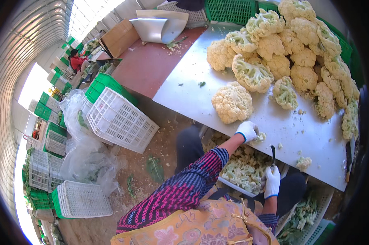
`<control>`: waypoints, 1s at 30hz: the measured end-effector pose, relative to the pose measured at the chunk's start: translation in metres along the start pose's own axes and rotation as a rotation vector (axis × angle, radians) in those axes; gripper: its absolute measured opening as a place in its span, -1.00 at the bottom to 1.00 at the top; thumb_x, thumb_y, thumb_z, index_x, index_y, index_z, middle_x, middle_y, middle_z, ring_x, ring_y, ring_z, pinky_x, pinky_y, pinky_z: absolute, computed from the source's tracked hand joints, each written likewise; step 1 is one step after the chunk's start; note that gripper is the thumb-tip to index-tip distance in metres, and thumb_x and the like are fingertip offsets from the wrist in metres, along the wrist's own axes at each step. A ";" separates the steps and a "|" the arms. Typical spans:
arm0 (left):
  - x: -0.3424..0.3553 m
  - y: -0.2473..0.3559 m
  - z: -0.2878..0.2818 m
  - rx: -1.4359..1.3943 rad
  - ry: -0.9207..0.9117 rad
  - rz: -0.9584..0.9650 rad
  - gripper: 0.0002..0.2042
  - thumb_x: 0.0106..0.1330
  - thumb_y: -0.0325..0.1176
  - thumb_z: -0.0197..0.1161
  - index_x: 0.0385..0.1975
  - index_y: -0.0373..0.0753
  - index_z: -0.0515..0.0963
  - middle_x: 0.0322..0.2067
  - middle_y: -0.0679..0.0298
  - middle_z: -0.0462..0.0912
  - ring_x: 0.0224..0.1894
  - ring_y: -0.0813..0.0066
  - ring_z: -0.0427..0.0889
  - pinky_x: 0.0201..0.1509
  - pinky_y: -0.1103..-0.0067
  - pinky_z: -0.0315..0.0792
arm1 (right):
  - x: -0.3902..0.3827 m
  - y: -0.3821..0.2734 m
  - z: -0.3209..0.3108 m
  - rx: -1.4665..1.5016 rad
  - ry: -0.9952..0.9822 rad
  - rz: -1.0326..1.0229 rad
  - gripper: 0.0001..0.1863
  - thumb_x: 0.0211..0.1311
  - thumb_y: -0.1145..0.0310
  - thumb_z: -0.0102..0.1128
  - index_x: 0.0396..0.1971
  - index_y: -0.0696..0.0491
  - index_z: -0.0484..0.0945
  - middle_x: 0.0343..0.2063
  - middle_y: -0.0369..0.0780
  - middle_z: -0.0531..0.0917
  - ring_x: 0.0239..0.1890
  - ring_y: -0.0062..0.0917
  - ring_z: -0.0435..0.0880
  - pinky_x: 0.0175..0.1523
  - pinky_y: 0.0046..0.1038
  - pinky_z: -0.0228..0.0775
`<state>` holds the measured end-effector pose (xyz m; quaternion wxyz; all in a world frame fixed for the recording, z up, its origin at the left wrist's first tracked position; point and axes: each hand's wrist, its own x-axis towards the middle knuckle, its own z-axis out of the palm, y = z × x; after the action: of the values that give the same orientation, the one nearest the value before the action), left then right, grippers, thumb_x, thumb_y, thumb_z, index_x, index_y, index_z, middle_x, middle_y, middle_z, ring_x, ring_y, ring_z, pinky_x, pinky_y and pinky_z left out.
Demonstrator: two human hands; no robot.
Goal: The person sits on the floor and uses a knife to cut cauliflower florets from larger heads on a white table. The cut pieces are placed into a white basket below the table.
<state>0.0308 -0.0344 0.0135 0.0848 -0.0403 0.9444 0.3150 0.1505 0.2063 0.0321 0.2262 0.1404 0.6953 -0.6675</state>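
The shiny metal tabletop [184,83] leaves a white-gloved left hand [247,131] a lane left of the round cream cauliflower [232,102]; a high cream cauliflower pile [303,57] blocks the far right, a black curved-blade knife [273,154] the near edge.

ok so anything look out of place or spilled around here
A stray green leaf lies on the brown floor. Crumpled clear plastic sheeting sprawls beside a white plastic crate that looks tilted, though the fisheye may exaggerate that. A small cauliflower floret sits apart from the cauliflower heap on the metal tabletop, like a loose scrap.
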 end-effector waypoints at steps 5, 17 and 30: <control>-0.004 -0.014 0.012 -0.130 0.118 -0.038 -0.76 -0.05 -0.31 0.36 -0.35 -0.24 0.69 -0.37 0.05 0.72 -0.36 0.23 0.73 -0.18 0.45 0.59 | 0.034 0.011 0.028 -0.440 0.076 -0.315 -0.62 0.30 0.13 0.14 -0.15 0.18 0.51 -0.31 0.09 0.68 -0.26 -0.17 0.72 -0.16 -0.24 0.46; 0.003 -0.009 0.010 -0.186 0.008 -0.082 -0.72 0.00 -0.22 0.40 -0.34 -0.26 0.68 -0.34 0.03 0.72 -0.23 0.19 0.72 -0.08 0.45 0.56 | 0.043 0.010 0.054 -0.665 0.094 -0.285 -0.52 0.31 -0.03 0.05 -0.09 0.12 0.46 -0.33 0.06 0.69 -0.22 0.01 0.67 -0.07 -0.05 0.44; -0.058 0.008 0.001 -0.331 -0.118 -0.125 -0.82 -0.03 -0.49 0.39 -0.39 -0.36 0.64 -0.50 0.17 0.68 -0.45 0.52 0.65 -0.34 0.53 0.57 | 0.049 0.006 0.046 -0.358 -0.073 -0.066 -0.48 0.26 0.00 0.06 -0.10 0.21 0.52 -0.24 0.05 0.67 -0.14 -0.12 0.65 0.02 -0.23 0.43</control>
<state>0.0867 -0.0263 0.0285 0.1518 -0.0934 0.8686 0.4623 0.1177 0.1558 0.0019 0.2510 0.0507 0.7985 -0.5448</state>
